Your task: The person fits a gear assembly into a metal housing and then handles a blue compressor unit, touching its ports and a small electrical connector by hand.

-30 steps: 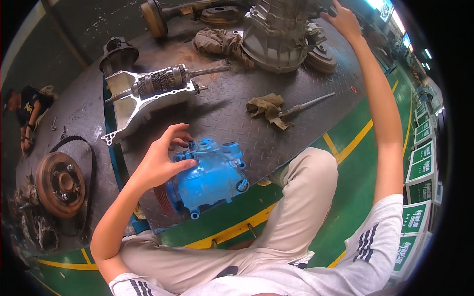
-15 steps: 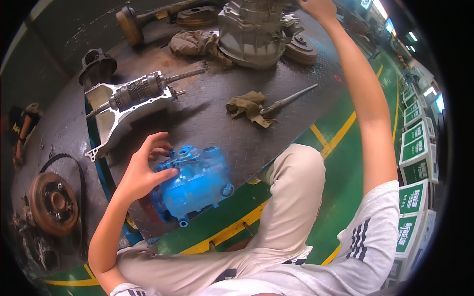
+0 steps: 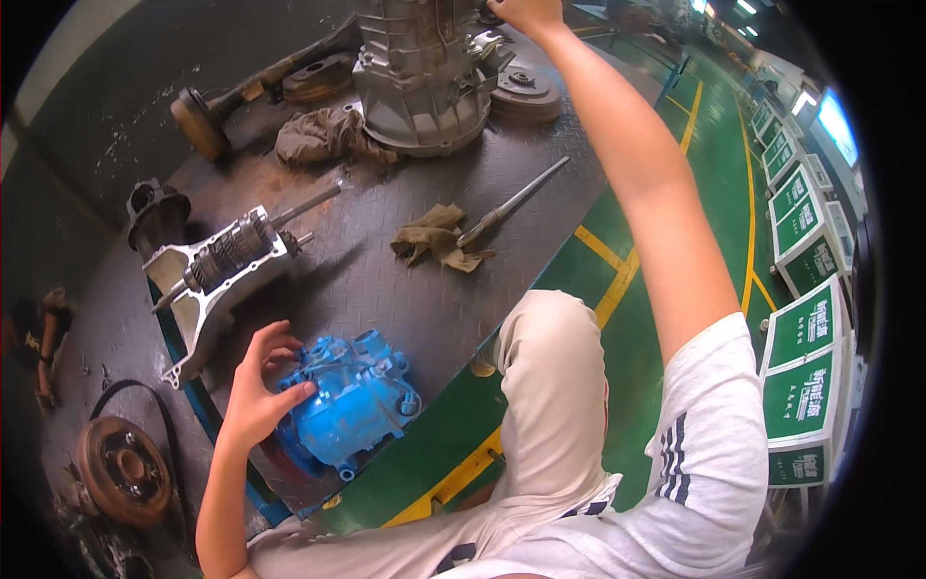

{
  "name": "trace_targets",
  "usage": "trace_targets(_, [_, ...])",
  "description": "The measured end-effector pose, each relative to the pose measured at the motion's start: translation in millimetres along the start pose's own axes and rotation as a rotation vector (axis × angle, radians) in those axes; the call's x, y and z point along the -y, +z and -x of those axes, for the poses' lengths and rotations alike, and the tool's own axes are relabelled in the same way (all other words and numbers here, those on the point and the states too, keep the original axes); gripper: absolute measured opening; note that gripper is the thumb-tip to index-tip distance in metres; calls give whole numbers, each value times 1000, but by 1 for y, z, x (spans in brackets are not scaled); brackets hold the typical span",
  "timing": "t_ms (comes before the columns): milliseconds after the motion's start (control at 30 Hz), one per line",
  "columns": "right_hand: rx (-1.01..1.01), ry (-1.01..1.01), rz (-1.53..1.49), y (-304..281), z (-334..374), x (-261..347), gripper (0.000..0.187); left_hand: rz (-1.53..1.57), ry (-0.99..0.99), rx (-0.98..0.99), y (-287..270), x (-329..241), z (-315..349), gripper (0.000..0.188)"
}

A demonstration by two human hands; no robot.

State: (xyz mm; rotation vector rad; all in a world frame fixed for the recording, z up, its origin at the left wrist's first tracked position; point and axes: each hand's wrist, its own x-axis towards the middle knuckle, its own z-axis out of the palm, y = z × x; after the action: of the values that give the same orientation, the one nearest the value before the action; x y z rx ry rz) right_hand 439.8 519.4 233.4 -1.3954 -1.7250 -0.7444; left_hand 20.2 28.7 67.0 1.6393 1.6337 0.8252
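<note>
My left hand is at the left side of a blue-painted machine unit, which looks like a compressor with ports and a pulley end. Its thumb rests against the blue casing, while the curved fingers stay apart from the thumb. Stretched far forward, my right hand is beside the tall grey metal gearbox housing. The picture's upper edge cuts off that hand, and its fingers are mostly hidden. A brown rag and a metal rod lie between the two.
An opened gear casing with shafts stands at the left. Behind it are a crumpled cloth and round metal discs. A rusty pulley with a belt sits lower left. Green-and-white boxes line the green floor at right.
The view has swung to the right, so the bench things appear shifted left and mostly lower. My left hand stays at the blue unit; my right arm remains stretched forward.
</note>
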Motion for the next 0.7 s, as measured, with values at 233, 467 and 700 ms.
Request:
trace_targets(233, [28,30,-59,-10,3,-4,58,56,-23,27,-1,1,-2,91])
trace_targets(467, [96,-21,-26,-14,4,-12,67,57,-29,24,0,1,-1,92])
trace_targets(700, [72,-66,-13,-26,33,-26,57,15,13,25,1,1,-2,91])
